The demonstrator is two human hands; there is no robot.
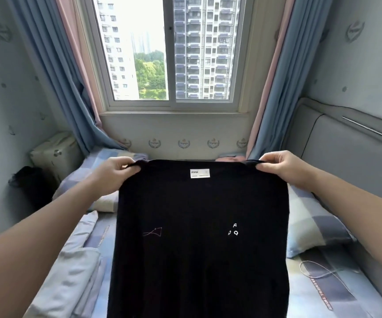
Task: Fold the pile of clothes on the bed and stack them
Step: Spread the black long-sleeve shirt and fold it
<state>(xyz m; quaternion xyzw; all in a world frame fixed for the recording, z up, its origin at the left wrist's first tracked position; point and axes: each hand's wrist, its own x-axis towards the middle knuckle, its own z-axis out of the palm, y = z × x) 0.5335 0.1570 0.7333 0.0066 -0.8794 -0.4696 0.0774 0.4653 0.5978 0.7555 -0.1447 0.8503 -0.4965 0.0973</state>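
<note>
Shirt position: the black shirt (199,226) hangs spread in the air, facing you, with its neck label (199,173) at top centre. Your left hand (118,172) pinches the top left corner of the shirt, fingers curled over the shoulder edge. Your right hand (281,168) pinches the top right corner in the same way. The bed (346,301) lies beneath the shirt. A pale folded cloth (70,271) lies left of the shirt, a checked pillow (311,223) right of it, and a thin cable (318,271) right of its lower part. The hem and the sleeves are out of view.

Procedure, judged from this view: the step in hand is laying the shirt flat for folding.

1. Hold both pinches level, so that the top edge is taut and the label sits centred.
2. Lower the hem onto the bed first, then carry the shoulders forward until the cloth lies flat.
3. Release only when both shoulders rest on the bed; an early release on one side likely lets the shirt slump and crease.
4. Steer the shirt away from the cable and the folded cloth, so that nothing is trapped beneath it.
</note>
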